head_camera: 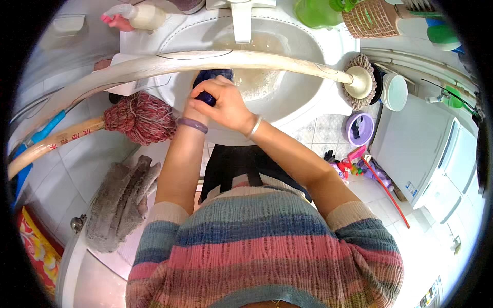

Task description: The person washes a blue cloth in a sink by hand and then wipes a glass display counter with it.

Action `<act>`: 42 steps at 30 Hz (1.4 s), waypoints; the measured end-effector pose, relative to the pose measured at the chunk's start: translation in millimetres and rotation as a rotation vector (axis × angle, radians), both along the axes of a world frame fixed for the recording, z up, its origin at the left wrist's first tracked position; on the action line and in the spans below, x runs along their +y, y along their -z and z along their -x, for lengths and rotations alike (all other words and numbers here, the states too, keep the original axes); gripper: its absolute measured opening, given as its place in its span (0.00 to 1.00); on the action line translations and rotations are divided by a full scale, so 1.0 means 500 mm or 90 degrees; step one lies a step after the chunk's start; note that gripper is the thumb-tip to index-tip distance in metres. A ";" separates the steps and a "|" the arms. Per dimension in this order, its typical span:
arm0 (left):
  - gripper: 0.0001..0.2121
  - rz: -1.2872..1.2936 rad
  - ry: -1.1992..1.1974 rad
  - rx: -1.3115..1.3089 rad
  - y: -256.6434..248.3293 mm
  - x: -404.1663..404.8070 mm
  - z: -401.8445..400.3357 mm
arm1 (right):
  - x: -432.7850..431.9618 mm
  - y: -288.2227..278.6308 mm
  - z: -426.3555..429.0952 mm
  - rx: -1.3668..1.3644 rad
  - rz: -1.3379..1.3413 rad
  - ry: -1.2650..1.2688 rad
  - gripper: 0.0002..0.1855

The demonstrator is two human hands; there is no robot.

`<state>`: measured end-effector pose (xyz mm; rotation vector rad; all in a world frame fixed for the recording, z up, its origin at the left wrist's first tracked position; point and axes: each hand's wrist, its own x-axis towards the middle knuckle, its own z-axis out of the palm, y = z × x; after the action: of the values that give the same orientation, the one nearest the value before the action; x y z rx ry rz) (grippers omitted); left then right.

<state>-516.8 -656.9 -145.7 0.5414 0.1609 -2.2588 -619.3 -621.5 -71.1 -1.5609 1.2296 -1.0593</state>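
Note:
Both of my hands meet over the near left part of a white washbasin [304, 42]. My right hand [229, 104] curls around a wet-looking dark blue cloth [206, 98], its thumb and fingers pressing on it. Beneath and beside it, my left hand [197, 112] also holds the cloth, its fingers mostly hidden by the right hand and the fabric. More of the cloth bunches towards the water, under a pale pole. Cloudy, bubbly water [256, 82] lies in the basin below the white faucet [242, 23].
A pale wooden pole [238, 59] arches across the view above the basin. A red-grey mop head [140, 119] is at left; a grey cloth [115, 208] hangs below it. Pump bottle [148, 16], green bottle [317, 13] and woven basket [369, 19] edge the counter. A purple basin [360, 129] stands right.

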 end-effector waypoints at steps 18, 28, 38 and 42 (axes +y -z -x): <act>0.23 -0.043 -0.037 -0.691 -0.074 -0.034 -0.050 | -0.091 0.310 0.170 0.540 -0.038 0.085 0.20; 0.27 -0.059 0.077 -0.625 -0.030 0.008 -0.026 | -0.090 0.279 0.198 0.433 -0.119 0.044 0.15; 0.22 -0.062 0.091 -0.196 -0.054 0.003 0.053 | 0.023 -0.109 0.112 0.168 0.085 -0.168 0.20; 0.13 -0.057 0.104 -0.159 -0.066 0.023 0.037 | 0.035 -0.125 0.109 0.050 0.031 -0.144 0.17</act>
<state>-535.1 -645.2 -112.9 0.9071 0.0948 -2.3247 -673.9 -604.3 -8.5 -1.7480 1.0565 -0.8951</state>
